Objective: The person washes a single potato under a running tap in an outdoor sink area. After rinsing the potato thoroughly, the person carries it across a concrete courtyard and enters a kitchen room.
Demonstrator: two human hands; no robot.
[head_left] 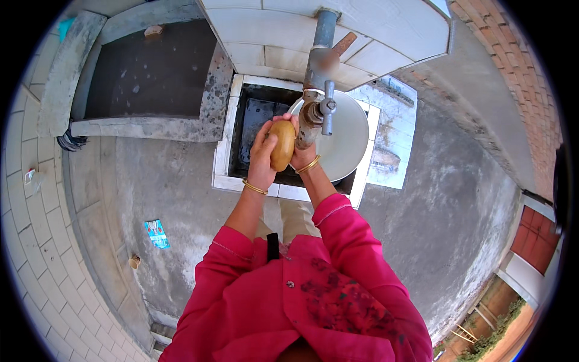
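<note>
Both my hands are wrapped round an oval yellow-brown potato just below the metal tap, over a tiled sink. My left hand grips it from the left with curled fingers. My right hand is on its right side, partly hidden behind the tap, with fingertips showing at the top of the potato. A large pale round basin sits in the sink's right part, behind the tap. The left part of the sink is dark and wet.
A concrete trough of dark water stands at back left. A tiled wall rises behind the tap, with a white slab right of the sink. A blue packet and small cup lie at lower left on the concrete floor.
</note>
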